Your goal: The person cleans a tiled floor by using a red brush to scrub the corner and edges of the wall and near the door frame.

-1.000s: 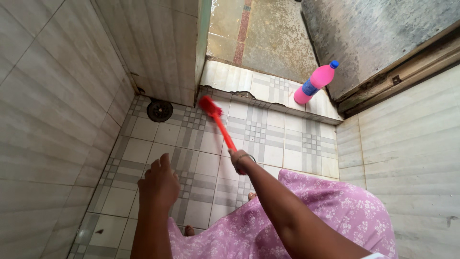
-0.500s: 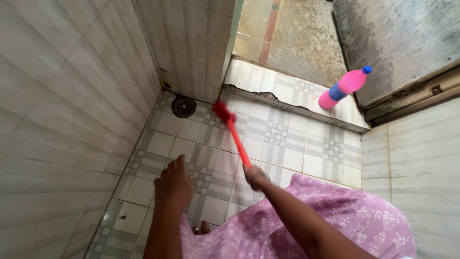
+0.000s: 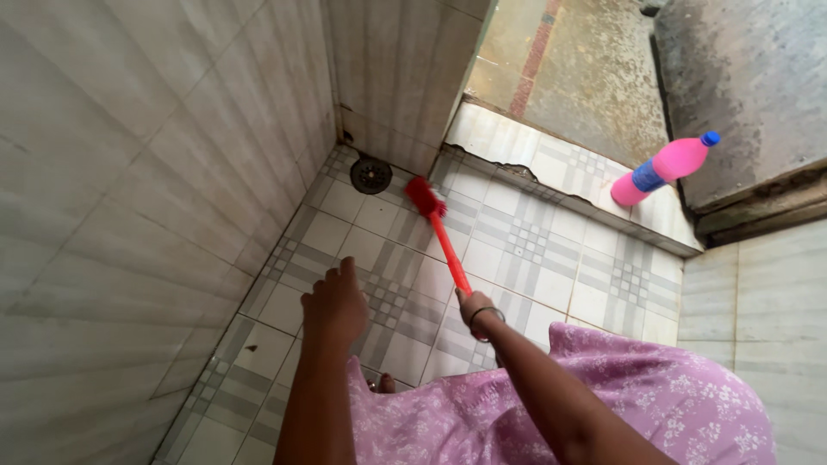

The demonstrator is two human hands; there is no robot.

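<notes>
Leftmost, a wall of pale grey tiles (image 3: 129, 215) fills the side of the view and slopes down to the floor (image 3: 508, 232), which is laid in white tiles with grey checked bands. Near the far corner, where this wall meets a second tiled wall, a round dark drain cover (image 3: 371, 175) sits in the floor.

Nearer the viewer, the left hand (image 3: 334, 303) hangs above the floor tiles with nothing in it, seen from the back, its fingers loosely curled downward and touching nothing.

Just right of the drain lies the red bristle head of a red long-handled brush (image 3: 439, 226), pressed on the floor tiles close to the raised step. Its straight handle runs back and rightward toward the viewer into the right hand (image 3: 475, 306), which is closed around the handle's end. A thin bangle (image 3: 484, 315) circles that wrist. Below the forearm spreads a pink garment with small white flowers (image 3: 655, 405), and a toe shows just under its hem.

Further right, the tiled step (image 3: 551, 168) crosses the doorway, with a chipped front edge. On its right end stands a pink plastic bottle (image 3: 663, 166) with a blue cap and a blue label, well apart from the brush. Beyond the step lies rough, stained concrete ground (image 3: 577, 77), and a weathered grey door (image 3: 749, 95) stands open at the far right.
</notes>
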